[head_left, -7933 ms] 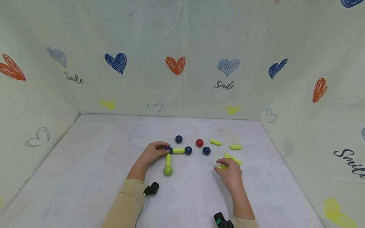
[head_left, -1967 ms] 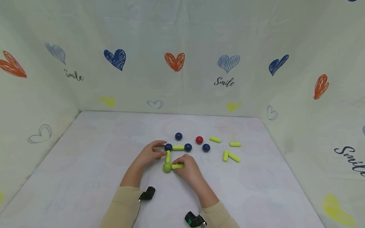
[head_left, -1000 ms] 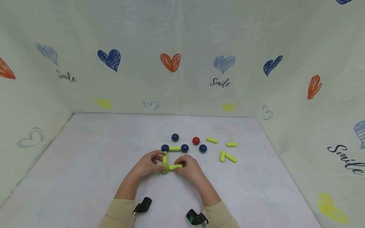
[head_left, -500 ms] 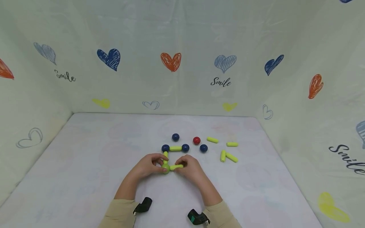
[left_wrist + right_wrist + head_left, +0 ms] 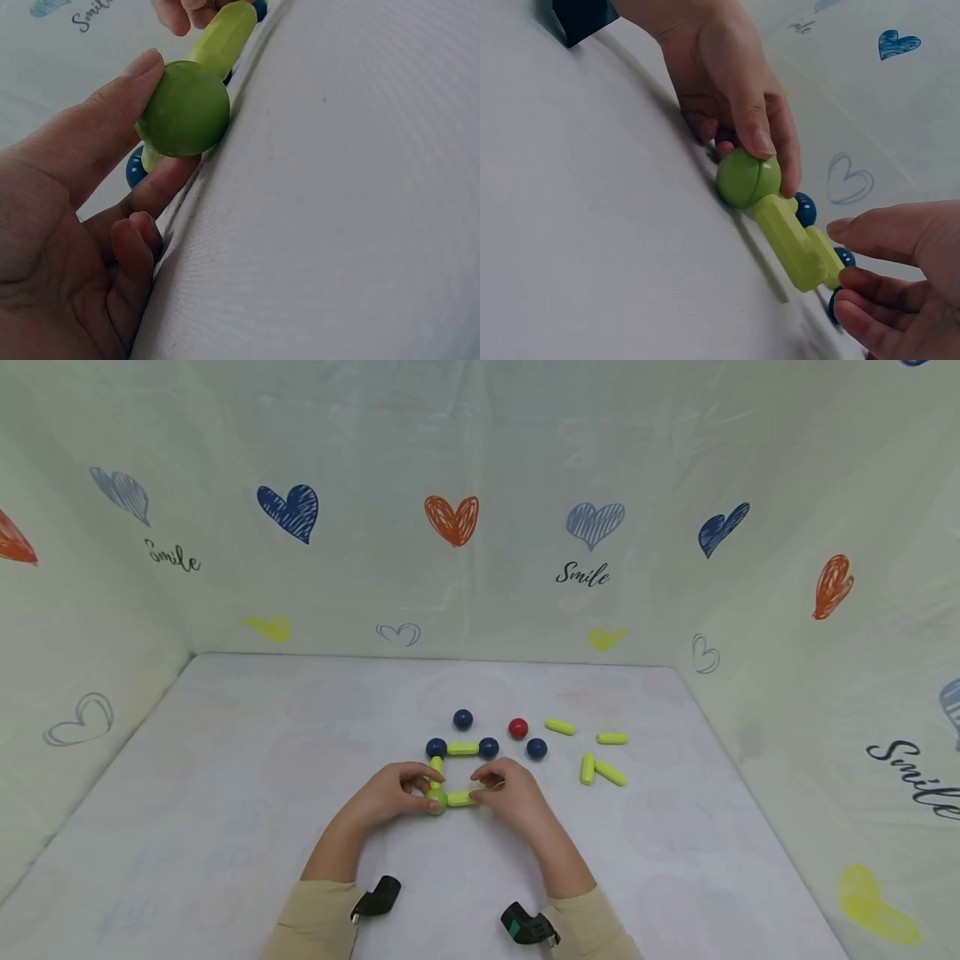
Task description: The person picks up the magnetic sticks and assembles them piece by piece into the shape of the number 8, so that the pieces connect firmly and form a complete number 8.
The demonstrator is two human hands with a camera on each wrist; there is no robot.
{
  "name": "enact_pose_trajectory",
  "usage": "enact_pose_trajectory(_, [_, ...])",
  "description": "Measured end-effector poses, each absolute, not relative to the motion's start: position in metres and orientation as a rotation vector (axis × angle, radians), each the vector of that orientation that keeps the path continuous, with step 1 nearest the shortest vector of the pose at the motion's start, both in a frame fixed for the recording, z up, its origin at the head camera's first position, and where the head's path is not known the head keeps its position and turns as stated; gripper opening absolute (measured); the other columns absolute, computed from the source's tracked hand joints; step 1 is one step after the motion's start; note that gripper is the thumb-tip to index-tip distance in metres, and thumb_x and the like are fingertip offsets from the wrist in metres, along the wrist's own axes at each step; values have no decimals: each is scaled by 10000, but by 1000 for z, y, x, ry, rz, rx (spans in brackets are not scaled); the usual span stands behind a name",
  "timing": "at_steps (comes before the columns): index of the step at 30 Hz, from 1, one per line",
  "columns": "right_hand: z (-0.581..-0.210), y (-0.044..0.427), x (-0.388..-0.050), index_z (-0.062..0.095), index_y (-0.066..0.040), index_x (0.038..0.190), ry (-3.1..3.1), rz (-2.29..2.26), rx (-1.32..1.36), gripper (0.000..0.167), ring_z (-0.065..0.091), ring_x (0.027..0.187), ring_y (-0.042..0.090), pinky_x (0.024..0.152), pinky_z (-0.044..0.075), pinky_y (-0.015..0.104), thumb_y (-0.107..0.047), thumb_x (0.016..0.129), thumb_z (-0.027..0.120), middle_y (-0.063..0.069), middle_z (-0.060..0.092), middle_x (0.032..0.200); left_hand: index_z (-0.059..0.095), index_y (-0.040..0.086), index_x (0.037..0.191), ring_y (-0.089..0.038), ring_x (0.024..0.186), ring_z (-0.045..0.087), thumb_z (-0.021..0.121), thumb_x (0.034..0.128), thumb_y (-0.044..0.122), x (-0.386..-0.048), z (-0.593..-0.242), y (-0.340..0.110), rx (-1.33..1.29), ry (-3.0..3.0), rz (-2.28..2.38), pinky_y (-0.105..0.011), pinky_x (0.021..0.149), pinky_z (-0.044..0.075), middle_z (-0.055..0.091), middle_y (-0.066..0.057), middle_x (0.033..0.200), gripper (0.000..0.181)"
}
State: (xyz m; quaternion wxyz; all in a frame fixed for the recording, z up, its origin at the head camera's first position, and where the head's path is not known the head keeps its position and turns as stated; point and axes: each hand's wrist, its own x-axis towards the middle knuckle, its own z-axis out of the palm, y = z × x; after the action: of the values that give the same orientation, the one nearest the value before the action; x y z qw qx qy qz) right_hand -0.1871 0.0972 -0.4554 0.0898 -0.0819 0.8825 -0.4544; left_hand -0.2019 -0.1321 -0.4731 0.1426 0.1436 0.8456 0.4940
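Note:
My left hand (image 5: pixel 386 793) pinches a green ball (image 5: pixel 186 111) between thumb and fingers at the near corner of a stick-and-ball frame. A yellow-green rod (image 5: pixel 791 244) joins this ball and points right. My right hand (image 5: pixel 517 795) is beside that rod's free end, thumb and fingers spread apart with nothing gripped between them. Another yellow-green rod (image 5: pixel 437 765), partly covered by the left fingers, runs away from the green ball to a dark blue ball (image 5: pixel 436 747). From there a third rod (image 5: pixel 462 748) leads right to a second blue ball (image 5: pixel 488 747).
Behind the frame lies a loose blue ball (image 5: pixel 462 719). To its right are a red ball (image 5: pixel 518 728) and another blue ball (image 5: pixel 536 748). Several loose yellow-green rods (image 5: pixel 611 773) lie at the right on the white table (image 5: pixel 300 710). Cloth walls enclose the table.
My right hand brought a rod from the right-hand group to the green ball, then let it go and drew slightly back. The left hand moved from the blue corner ball to the green ball.

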Motion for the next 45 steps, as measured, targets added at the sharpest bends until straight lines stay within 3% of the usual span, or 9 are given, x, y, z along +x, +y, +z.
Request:
enact_pose_trajectory(29, [-461, 132, -201, 718, -52, 1024, 2876, -1619, 128, 211, 564, 913, 235, 788, 482, 351, -48, 817, 760, 76, 619, 993, 720, 99, 1069, -175, 702, 461, 861, 732, 133, -202, -474, -129, 337, 2454, 1401, -299, 637, 376, 622, 16, 821, 366])
enact_pose_trajectory(45, [-455, 142, -213, 705, -83, 1086, 2896, -1503, 347, 267, 507, 1075, 293, 898, 446, 426, -98, 828, 769, 116, 554, 1210, 723, 117, 1066, -181, 720, 460, 865, 730, 145, -202, -477, -129, 319, 2465, 1403, -312, 648, 376, 611, 12, 835, 366])
